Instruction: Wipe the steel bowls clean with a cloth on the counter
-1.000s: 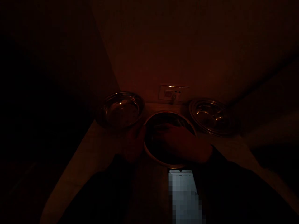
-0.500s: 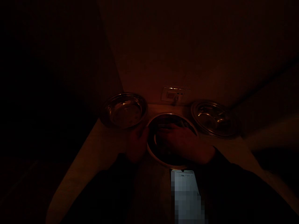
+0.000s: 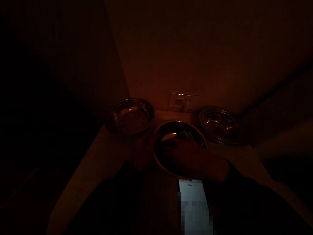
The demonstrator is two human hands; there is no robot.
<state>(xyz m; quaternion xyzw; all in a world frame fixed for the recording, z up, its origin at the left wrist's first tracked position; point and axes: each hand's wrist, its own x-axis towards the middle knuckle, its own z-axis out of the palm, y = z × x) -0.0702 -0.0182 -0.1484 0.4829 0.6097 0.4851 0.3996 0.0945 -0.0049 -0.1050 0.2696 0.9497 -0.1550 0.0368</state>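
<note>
In dim reddish light, a round metal bowl point(image 3: 170, 122) stands in the middle of a small wooden table. My left hand point(image 3: 142, 151) is at its left rim, thumb side against the edge, and seems to hold it; its fingers are very dark. Down inside the bowl reaches my right hand point(image 3: 188, 156), palm side down, with its fingers lost in shadow. Pale, thin, flat pieces point(image 3: 186, 135) show beyond the right hand, inside the bowl. Whether that hand grips anything is too dark to see.
Another metal bowl point(image 3: 132, 119) stands at the back left of the table point(image 3: 97, 163). A metal dish point(image 3: 222, 127) with shiny contents sits at the back right. A lit phone point(image 3: 194, 205) lies in front of the bowl. A socket with a plug point(image 3: 184, 101) is on the wall.
My right hand has shifted slightly nearer to me within the bowl, uncovering the pale pieces and a bright patch of the bowl's inside. The left hand stays at the rim.
</note>
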